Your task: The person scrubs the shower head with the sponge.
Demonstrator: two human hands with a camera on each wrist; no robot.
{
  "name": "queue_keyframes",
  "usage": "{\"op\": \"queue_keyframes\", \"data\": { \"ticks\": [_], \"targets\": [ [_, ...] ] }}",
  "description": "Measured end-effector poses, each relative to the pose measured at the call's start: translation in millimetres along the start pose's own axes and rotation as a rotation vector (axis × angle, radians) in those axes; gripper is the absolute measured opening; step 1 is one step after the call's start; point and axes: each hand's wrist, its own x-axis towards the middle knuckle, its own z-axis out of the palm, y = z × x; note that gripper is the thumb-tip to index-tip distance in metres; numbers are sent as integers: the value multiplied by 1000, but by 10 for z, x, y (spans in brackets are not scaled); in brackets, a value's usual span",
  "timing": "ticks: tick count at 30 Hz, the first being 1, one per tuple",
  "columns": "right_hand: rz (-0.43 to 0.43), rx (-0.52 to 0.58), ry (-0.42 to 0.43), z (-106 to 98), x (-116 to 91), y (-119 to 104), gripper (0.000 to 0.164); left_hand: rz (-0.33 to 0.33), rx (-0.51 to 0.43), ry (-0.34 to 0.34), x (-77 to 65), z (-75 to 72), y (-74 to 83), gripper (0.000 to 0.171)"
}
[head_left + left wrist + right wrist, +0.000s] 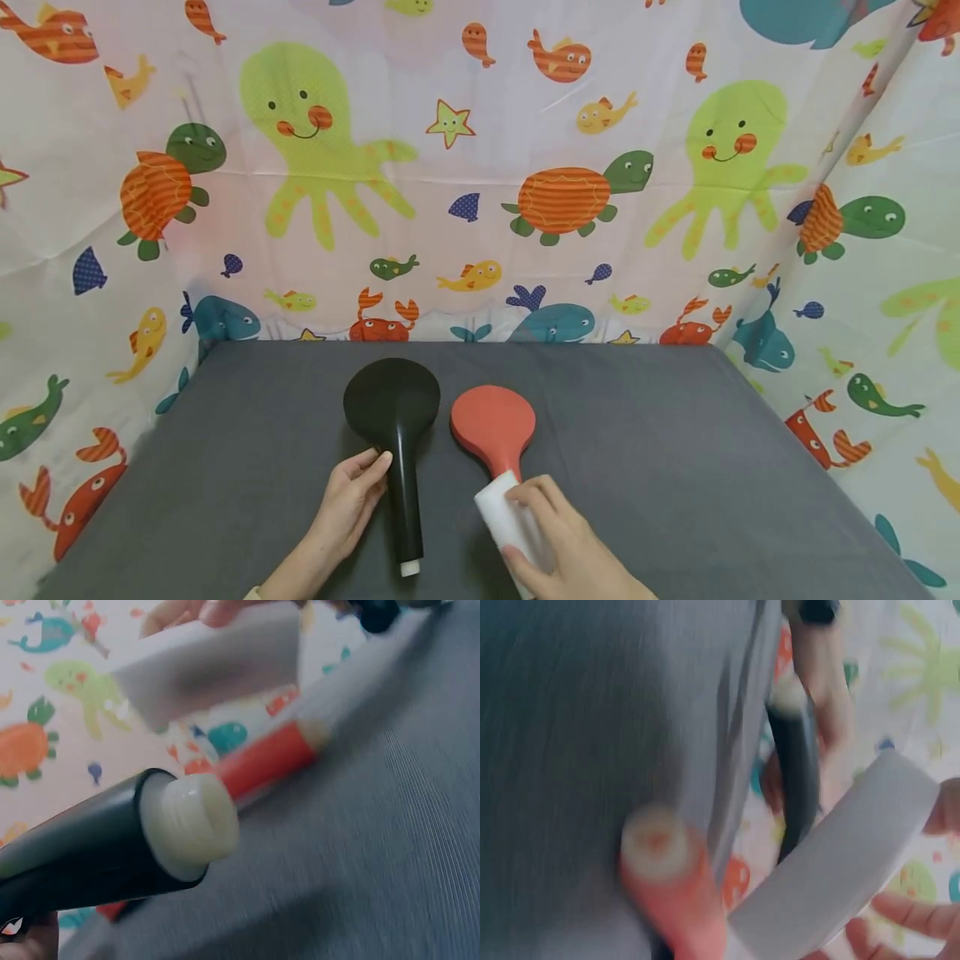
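Note:
My left hand [348, 500] grips a black shower head [392, 400] at the neck, thumb on the near side of the handle. A pale threaded end [199, 817] sticks out of that handle in the left wrist view. To its right is a coral-red shower head [493, 421], its round head toward the back. My right hand [566, 533] holds a white rectangular sponge-like block [510, 517] between thumb and fingers. From the head camera, this block covers most of the red handle [266, 761], which shows in the left wrist view.
A dark grey cloth [645, 467] covers the table. Behind it and along both sides hangs a white curtain [480, 242] printed with sea animals. The wrist views are partly blurred.

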Motion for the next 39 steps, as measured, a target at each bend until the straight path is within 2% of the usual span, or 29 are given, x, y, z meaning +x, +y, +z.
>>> {"op": "queue_keyframes", "data": {
  "ticks": [3, 5, 7, 9, 12, 15, 18, 23, 28, 34, 39],
  "targets": [
    [148, -112, 79, -133, -30, 104, 37, -33, 44, 16, 26, -101, -43, 25],
    [181, -213, 147, -183, -48, 187, 38, -46, 75, 13, 42, -137, -60, 24],
    [171, -316, 221, -204, -63, 272, 38, -58, 96, 17, 62, -157, -76, 19],
    [192, -375, 243, -215, -70, 333, 36, -64, 104, 13, 88, -177, -96, 14],
    [271, -404, 205, -204, -64, 377, 34, -76, 107, 12, 125, -209, -114, 6],
    [359, -403, 126, -171, -47, 392, 33, -93, 123, -1, 155, -235, -120, 11],
    [395, -425, 61, -128, -29, 400, 34, -96, 151, -46, 175, -255, -120, 12],
    [402, -491, 12, -72, -28, 416, 41, -101, 177, -107, 190, -259, -120, 11],
    [405, -523, -22, -37, -65, 454, 43, -109, 224, -90, 193, -242, -134, 13],
    [370, -576, -39, 11, -78, 480, 45, -106, 288, -92, 188, -225, -129, 15],
    [361, -599, -41, 15, -93, 485, 45, -108, 367, -35, 169, -210, -111, 23]
  ]
}}
